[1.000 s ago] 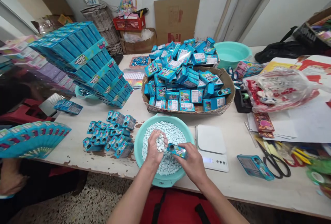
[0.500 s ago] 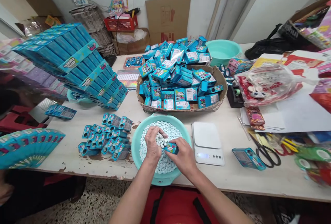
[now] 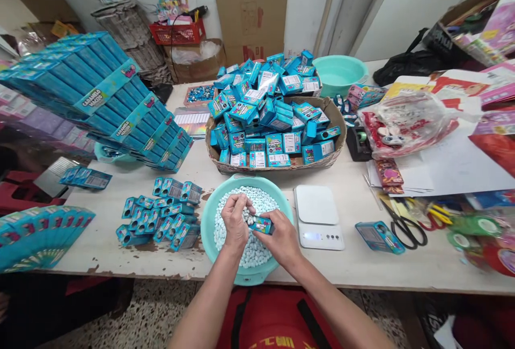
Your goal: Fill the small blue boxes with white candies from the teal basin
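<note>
My right hand (image 3: 279, 236) grips a small blue candy box (image 3: 261, 224) above a turquoise basin (image 3: 207, 225). The basin holds a heap of pale candies (image 3: 259, 252). At the box's left end, my left hand (image 3: 236, 220) is closed round some of these candies, its fingers against the box opening. Several small blue boxes with round holes (image 3: 164, 215) lie grouped on the table left of the basin. A white digital scale (image 3: 317, 212) with a lit display stands right of the basin, its plate bare.
Behind the basin, a cardboard tray (image 3: 277, 169) overflows with blue boxes. Stacked display boxes (image 3: 120, 107) tower at the left. To the right lie a single blue box (image 3: 378, 237), black-handled scissors (image 3: 406, 228) and a tape dispenser (image 3: 359, 145). Another turquoise basin (image 3: 341, 72) stands behind.
The candy box in my right hand has turned slightly and sits closer to my left fingers. Fewer candies show in my left hand. The whole view has shifted a little.
</note>
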Tool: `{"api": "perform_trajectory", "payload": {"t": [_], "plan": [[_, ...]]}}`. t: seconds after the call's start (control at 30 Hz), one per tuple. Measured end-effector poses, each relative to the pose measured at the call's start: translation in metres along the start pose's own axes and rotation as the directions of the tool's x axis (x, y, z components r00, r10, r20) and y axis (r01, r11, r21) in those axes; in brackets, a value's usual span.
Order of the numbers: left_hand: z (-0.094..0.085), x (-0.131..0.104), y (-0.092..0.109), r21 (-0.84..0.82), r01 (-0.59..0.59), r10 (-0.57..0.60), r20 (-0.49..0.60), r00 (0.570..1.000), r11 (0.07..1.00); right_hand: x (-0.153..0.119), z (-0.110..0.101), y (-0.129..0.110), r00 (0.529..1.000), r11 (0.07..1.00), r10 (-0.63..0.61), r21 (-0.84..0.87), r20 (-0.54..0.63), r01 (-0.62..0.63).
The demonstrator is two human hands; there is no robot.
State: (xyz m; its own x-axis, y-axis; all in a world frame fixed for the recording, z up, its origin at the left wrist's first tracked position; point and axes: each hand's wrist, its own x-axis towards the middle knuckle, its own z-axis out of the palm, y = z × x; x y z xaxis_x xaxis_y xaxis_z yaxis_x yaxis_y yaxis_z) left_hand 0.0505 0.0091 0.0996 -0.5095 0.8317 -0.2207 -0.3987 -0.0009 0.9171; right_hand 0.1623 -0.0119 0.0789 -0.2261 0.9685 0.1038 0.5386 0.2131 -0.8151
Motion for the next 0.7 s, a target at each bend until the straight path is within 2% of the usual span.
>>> {"api": "perform_trajectory", "payload": {"t": [0.4,0.6,0.7], "plan": [[0.0038,-0.0045,0.0065,-0.021,-0.021,0.021,0.022,1.0,1.0,-0.0025,-0.004,-0.0006,1.0,0.997,0.006,0.077,-0.031,-0.004],[0.0091,-0.0087,0.0047,0.009,-0.003,0.003,0.003,1.0,1.0,-0.0019,-0.0014,0.0013,1.0,0.995,0.016,0.097,-0.023,-0.013],[0.0107,-0.0089,0.0101,0.007,0.039,-0.04,0.046,0.998,0.999,-0.0029,-0.0023,0.003,0.999,0.985,0.046,0.168,-0.023,-0.041]]}}
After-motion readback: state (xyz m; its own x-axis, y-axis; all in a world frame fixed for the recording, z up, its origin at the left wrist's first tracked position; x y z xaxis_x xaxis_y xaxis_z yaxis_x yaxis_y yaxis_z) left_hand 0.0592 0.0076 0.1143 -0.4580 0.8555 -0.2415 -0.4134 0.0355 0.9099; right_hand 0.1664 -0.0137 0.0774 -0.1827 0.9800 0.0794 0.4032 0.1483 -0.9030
